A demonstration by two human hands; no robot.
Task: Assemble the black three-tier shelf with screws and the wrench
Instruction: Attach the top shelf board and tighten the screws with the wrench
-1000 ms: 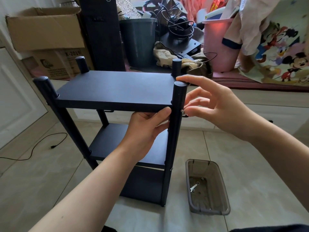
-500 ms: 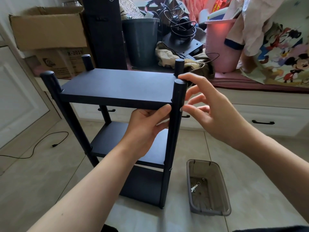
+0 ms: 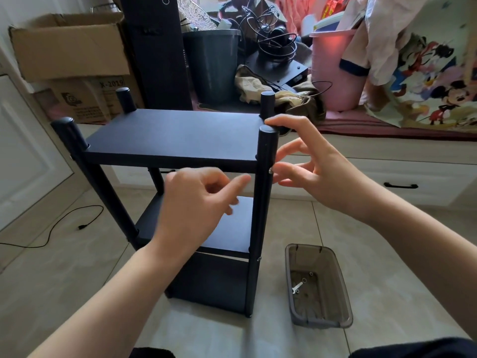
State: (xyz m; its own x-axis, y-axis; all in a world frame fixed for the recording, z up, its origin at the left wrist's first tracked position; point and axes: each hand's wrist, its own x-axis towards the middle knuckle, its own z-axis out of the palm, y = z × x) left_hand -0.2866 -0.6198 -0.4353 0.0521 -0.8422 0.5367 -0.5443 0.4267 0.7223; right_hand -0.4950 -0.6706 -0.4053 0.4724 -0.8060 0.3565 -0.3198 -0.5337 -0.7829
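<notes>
- The black shelf [image 3: 170, 135] stands upright on the tiled floor [image 3: 51, 280], with three boards between four posts.
- The right hand [image 3: 317, 174] is beside the near right post [image 3: 263, 202]; its index finger touches the post top and the other fingers are spread, holding nothing.
- A screw [image 3: 270, 171] sits in that post, just beside the fingertips.
- The left hand [image 3: 196, 202] hangs in front of the shelf, fingers loosely curled, holding nothing.
- The wrench [image 3: 297, 287] lies in a grey bin [image 3: 343, 293] on the floor, right of the shelf.
</notes>
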